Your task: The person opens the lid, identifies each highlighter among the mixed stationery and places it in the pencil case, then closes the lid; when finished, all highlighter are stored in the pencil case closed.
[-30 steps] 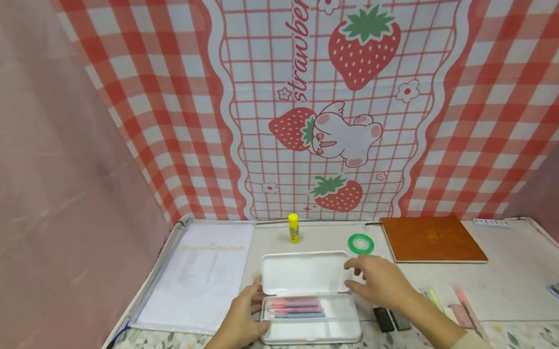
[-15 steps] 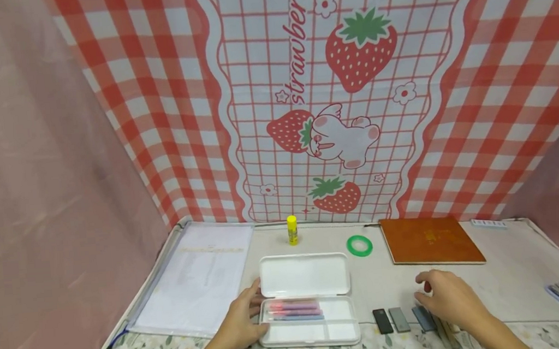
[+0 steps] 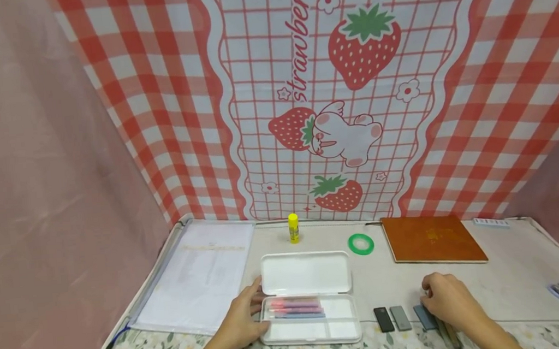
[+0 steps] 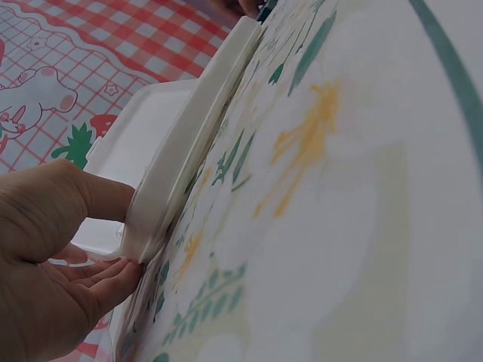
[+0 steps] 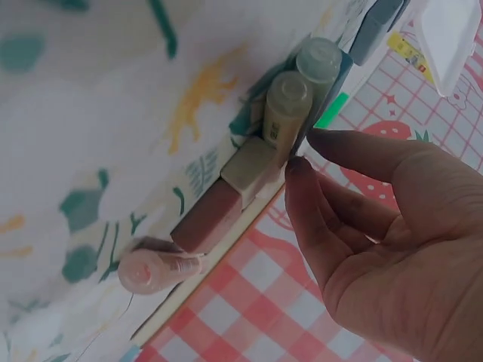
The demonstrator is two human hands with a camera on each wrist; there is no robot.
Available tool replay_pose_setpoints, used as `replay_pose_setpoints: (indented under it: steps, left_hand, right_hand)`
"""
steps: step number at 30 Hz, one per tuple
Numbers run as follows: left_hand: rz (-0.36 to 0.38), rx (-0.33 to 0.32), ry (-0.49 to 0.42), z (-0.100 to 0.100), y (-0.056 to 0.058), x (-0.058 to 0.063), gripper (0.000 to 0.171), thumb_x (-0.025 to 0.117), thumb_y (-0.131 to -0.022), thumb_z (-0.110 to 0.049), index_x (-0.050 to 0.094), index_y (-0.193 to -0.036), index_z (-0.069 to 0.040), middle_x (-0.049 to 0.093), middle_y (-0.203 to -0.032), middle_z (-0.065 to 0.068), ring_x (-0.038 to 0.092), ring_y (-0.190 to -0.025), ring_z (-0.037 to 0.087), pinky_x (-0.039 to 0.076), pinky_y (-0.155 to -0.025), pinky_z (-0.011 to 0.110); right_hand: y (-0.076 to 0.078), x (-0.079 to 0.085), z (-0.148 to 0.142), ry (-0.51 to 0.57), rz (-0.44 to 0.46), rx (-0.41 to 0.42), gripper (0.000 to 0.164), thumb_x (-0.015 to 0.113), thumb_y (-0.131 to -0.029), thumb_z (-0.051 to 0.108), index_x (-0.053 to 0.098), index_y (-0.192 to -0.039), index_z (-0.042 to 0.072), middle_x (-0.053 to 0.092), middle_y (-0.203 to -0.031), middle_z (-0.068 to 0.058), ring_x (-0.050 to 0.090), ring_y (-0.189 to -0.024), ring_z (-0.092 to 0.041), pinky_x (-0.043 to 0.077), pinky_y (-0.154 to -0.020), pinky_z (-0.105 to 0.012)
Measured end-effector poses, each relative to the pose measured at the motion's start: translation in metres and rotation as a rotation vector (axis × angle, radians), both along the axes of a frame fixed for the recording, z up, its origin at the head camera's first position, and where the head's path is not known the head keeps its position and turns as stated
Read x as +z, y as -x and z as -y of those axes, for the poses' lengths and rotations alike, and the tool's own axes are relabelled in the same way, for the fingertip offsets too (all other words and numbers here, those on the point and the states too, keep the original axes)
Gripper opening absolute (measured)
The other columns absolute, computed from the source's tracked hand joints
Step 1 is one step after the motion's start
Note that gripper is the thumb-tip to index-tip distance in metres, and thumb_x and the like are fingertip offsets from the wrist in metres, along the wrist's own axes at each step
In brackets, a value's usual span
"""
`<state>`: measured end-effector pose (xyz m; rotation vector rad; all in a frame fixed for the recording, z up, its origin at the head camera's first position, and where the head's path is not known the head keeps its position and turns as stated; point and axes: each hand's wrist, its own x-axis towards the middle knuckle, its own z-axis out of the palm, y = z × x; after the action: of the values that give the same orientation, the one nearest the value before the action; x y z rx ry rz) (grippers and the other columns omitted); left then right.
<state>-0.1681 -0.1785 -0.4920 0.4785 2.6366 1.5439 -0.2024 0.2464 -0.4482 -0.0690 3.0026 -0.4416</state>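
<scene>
Pencil case [image 3: 341, 306] lies open at six o'clock, our left hand [image 3: 240, 321] gripping it; our right hand [image 3: 449, 299] has left the lid [image 3: 306, 274] for markers [image 5: 287, 113] at its three o'clock, pinch narrow, hold unclear: pickup stage, we reckon.

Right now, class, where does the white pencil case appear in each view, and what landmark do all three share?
Head: the white pencil case is low, near the centre.
Left wrist: the white pencil case slants left of centre, touched by the left hand.
Right wrist: the white pencil case shows partly, top right.
Shared landmark: the strawberry-print cloth.
</scene>
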Motion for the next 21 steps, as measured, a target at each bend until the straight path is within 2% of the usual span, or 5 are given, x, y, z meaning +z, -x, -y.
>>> replay_pose_setpoints:
  steps: [12, 21]
  left_hand:
    - [-0.005, 0.007, -0.012, -0.001, 0.002, 0.002, 0.095, 0.069, -0.066, 0.011, 0.018, -0.146, 0.008, 0.045, -0.127, 0.023, 0.054, -0.115, 0.037, 0.052, -0.097, 0.033]
    - [0.006, 0.006, -0.013, 0.000, 0.000, 0.003, 0.095, 0.070, -0.066, 0.010, 0.018, -0.146, 0.008, 0.044, -0.129, 0.024, 0.053, -0.116, 0.037, 0.051, -0.098, 0.034]
  right_hand:
    - [-0.002, 0.001, -0.002, 0.008, 0.039, -0.054, 0.011, 0.069, -0.077, 0.009, 0.063, -0.073, 0.001, 0.054, -0.060, -0.002, 0.047, -0.056, -0.016, 0.044, -0.048, -0.028]
    - [-0.005, 0.001, 0.008, -0.052, 0.069, -0.060, 0.012, 0.065, -0.079, 0.008, 0.058, -0.073, 0.000, 0.052, -0.059, -0.004, 0.047, -0.054, -0.018, 0.043, -0.047, -0.029]
